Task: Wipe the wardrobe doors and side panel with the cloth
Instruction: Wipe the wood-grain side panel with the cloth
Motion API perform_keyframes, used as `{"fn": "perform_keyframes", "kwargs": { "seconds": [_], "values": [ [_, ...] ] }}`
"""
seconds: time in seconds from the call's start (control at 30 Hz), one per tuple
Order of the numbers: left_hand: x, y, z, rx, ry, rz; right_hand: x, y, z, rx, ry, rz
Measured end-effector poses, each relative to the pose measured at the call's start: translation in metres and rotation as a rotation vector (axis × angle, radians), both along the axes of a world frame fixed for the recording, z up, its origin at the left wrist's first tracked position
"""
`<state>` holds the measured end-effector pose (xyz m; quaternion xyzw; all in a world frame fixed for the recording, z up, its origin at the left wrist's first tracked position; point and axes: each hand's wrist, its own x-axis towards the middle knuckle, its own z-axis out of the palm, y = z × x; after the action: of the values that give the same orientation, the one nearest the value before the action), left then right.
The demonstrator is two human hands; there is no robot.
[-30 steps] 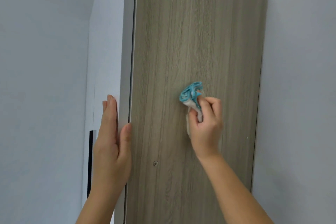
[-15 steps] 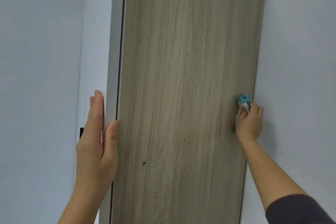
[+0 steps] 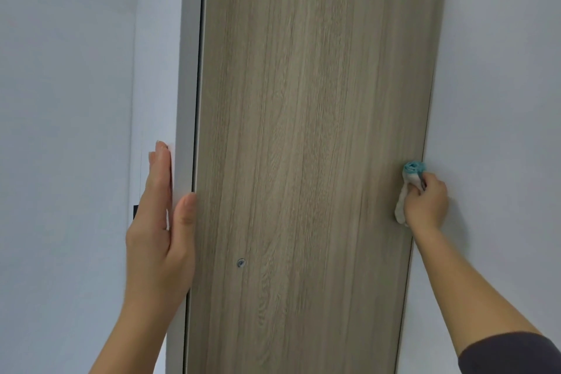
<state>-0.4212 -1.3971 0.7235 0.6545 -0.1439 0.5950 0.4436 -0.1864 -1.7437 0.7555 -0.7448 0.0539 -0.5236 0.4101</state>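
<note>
Your right hand point(image 3: 426, 203) had its grip curled round the bunched teal-and-white cloth point(image 3: 410, 174). It pressed the cloth to the wood-grain side panel point(image 3: 303, 130) at the far right edge, where the panel met the grey wall point(image 3: 501, 100). A white tail of the cloth hung beside your palm. Your left hand point(image 3: 158, 222) kept its grip spread, with straight fingers flat on the white door point(image 3: 188, 70) and the thumb reaching across the door's edge toward the panel. 1 small screw head point(image 3: 240, 263) showed low on the panel, near your left hand.
</note>
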Motion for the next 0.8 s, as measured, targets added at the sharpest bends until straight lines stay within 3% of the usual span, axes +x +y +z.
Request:
{"fn": "perform_keyframes", "kwargs": {
  "seconds": [0.43,0.8],
  "values": [
    [-0.007,-0.004,-0.009,-0.062,0.042,-0.045,-0.142,0.161,-0.035,-0.107,-0.428,0.347],
    [-0.018,-0.002,-0.053,-0.163,0.085,-0.124,-0.224,0.246,-0.075,-0.317,-0.493,0.592]
  ]
}}
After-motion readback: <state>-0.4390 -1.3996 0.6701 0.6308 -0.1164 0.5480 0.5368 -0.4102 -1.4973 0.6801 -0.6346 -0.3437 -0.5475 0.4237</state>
